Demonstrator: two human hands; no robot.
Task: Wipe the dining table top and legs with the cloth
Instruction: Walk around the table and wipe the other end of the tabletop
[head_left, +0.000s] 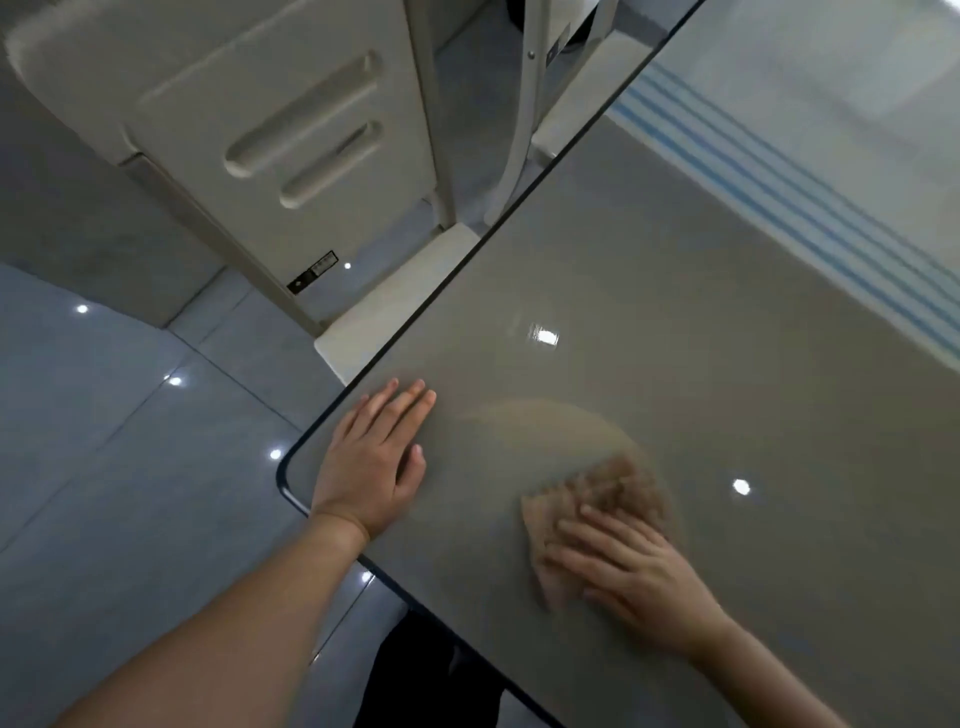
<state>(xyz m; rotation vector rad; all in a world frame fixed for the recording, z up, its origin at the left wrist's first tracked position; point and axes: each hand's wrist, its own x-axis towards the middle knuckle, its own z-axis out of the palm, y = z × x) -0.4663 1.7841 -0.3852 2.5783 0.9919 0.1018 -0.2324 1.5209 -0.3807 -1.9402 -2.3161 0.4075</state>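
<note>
The dining table top (649, 291) is a glossy grey slab with a dark rounded edge, and its near corner lies at the lower left. My left hand (371, 460) lies flat on the top near that corner, fingers straight and together. My right hand (631, 577) presses a tan cloth (592, 501) flat against the top with spread fingers; both are blurred by motion. A faint tan smear arcs on the surface above the cloth. The table legs are hidden from this angle.
A cream chair (270, 150) stands on the tiled floor (104, 441) beyond the table's left edge, and a second chair frame (524, 93) stands farther back. Blue stripes (769, 176) reflect on the far part of the top. Something dark (426, 675) shows under the near edge.
</note>
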